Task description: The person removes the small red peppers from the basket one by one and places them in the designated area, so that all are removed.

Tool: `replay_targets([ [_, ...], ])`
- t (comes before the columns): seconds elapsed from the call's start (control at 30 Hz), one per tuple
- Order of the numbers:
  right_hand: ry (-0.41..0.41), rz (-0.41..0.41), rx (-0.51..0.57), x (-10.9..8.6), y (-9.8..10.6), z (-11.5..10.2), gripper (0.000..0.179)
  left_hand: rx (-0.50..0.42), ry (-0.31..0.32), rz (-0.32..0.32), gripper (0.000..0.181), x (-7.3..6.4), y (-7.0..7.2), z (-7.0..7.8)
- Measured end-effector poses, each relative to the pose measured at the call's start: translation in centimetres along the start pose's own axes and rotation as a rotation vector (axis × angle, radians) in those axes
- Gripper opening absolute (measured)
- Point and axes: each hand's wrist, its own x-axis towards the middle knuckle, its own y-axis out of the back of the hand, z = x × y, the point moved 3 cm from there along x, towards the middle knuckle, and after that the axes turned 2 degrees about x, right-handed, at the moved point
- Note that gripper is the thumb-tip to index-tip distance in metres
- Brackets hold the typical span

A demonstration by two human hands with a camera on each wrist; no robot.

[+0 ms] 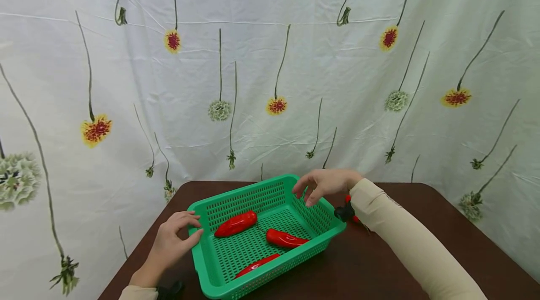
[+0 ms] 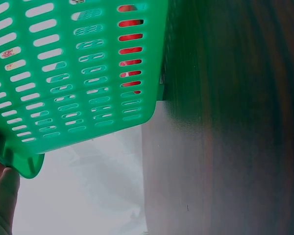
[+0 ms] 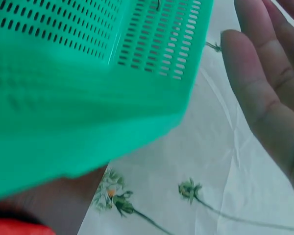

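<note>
A green plastic basket point(image 1: 270, 272) with slotted walls stands on the dark table, set at a slant. Inside lie a broad red pepper point(image 1: 236, 224) at the far left, another red pepper point(image 1: 286, 239) nearer the middle, and a third red pepper point(image 1: 257, 265) partly hidden by the near wall. My left hand point(image 1: 170, 239) is at the basket's left end, thumb and fingertips loosely bent right at the rim. In the left wrist view its fingers meet the rim's lip point(image 2: 29, 164). Over the far right corner hovers my right hand point(image 1: 322, 185), fingers loosely bent and holding nothing.
More red peppers point(image 1: 356, 219) lie on the table right of the basket, partly behind the right sleeve and its black wrist camera point(image 1: 345, 212). The brown table point(image 1: 392, 253) extends right. A pale flowered cloth point(image 1: 270, 70) hangs behind.
</note>
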Motion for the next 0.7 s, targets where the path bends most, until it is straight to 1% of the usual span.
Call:
replay_targets([
  [0.1, 0.009, -0.064, -0.071, 1.3, -0.3, -0.4, 0.052, 0.003, -0.004, -0.002, 0.026, 0.0, 0.1, 0.0],
  [0.23, 0.009, -0.142, -0.103, 2.8, -0.8, -0.6, 0.051, 0.008, -0.004, -0.003, 0.026, 0.0, 0.1, 0.0],
  [0.4, -0.025, -0.18, -0.091, 4.2, -1.3, -0.7, 0.048, 0.013, 0.001, -0.004, 0.026, -0.2, 0.2, 0.0],
  [0.7, -0.076, -0.24, -0.058, 6.0, -2.0, 0.3, 0.044, 0.019, 0.016, -0.005, 0.024, -0.3, 0.2, 0.2],
])
